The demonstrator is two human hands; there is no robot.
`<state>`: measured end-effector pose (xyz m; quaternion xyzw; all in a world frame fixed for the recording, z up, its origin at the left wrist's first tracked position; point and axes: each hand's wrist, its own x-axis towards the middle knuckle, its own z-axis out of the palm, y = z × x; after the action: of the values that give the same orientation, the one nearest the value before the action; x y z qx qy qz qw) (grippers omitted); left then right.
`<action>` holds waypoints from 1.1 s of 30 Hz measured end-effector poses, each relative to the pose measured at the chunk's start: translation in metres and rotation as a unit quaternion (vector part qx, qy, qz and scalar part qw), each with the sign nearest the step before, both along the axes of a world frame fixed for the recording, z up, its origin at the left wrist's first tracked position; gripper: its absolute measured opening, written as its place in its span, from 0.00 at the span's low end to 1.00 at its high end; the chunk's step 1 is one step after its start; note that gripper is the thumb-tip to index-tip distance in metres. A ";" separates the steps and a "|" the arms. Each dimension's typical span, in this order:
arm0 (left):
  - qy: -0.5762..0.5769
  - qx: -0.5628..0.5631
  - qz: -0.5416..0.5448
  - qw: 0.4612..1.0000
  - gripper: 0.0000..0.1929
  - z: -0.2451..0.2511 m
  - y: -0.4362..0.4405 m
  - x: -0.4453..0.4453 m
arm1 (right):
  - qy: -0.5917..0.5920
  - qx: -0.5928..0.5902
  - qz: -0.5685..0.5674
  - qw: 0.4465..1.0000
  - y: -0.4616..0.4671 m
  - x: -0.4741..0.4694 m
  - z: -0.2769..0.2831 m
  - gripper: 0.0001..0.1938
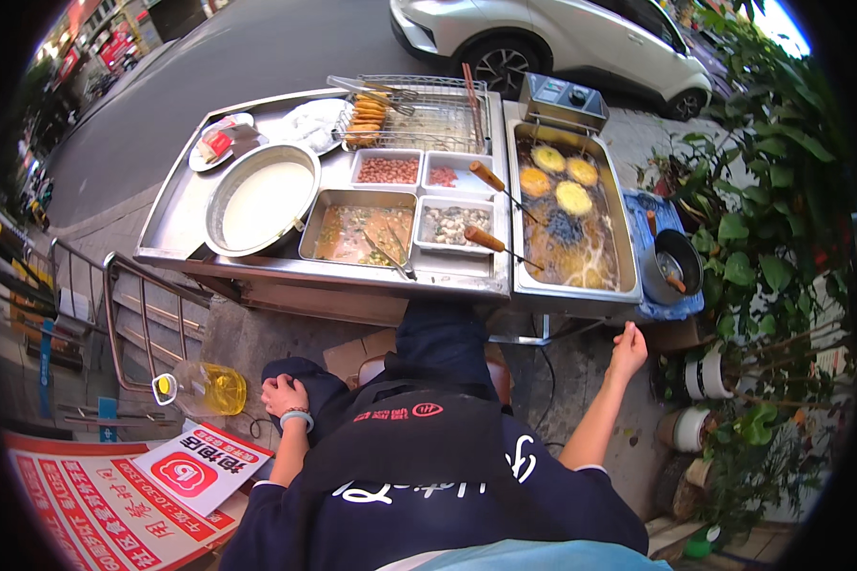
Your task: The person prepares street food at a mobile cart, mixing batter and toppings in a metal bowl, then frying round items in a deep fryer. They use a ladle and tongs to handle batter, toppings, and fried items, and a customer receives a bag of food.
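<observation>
My left hand (283,397) rests on my knee, wearing a bracelet and bangle, with nothing visible in it. Curled near the fryer's lower right corner is my right hand (628,348); no tool shows in it. Several yellow round fritters (573,198) float in the oil of the steel fryer (633,271). Two wooden-handled long tools (484,238) reach into the oil. On the steel cart stand a pot of pale batter (264,200), a tray of liquid filling with tongs (361,232), a tray of diced meat (389,171) and a tray of shellfish-like pieces (453,225).
A wire rack (435,118) holds browned fritters (368,118) behind the trays. A dark pot (675,265) stands right of the fryer, near potted plants (707,373). An oil jug (211,389), metal railing (143,314) and printed signs (121,507) lie left. A white car (557,36) is beyond.
</observation>
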<state>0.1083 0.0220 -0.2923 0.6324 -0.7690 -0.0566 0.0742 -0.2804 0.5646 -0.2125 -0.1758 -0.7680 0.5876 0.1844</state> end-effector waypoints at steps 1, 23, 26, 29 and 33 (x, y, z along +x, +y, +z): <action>-0.019 0.001 0.001 1.000 0.09 -0.002 -0.003 0.001 | 0.014 -0.006 -0.003 1.000 -0.010 0.005 0.006 0.15; 0.049 -0.025 0.166 0.985 0.20 -0.036 -0.025 0.039 | 0.063 0.059 0.104 0.991 -0.139 0.023 0.042 0.25; 0.036 -0.008 0.256 0.966 0.28 -0.039 -0.025 0.048 | 0.060 0.068 0.254 0.963 -0.184 0.058 0.018 0.26; 0.028 0.109 0.259 0.959 0.35 -0.033 -0.030 0.046 | -0.109 0.042 0.413 0.903 -0.232 0.099 0.004 0.24; -0.080 0.133 0.175 0.972 0.46 -0.025 -0.013 0.041 | 0.087 0.193 0.569 0.795 -0.265 0.117 0.021 0.21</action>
<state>0.1495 0.0087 -0.3172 0.7641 -0.6351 -0.0932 -0.0638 -0.1634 0.2996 -0.1918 0.3835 -0.8080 0.4388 -0.0870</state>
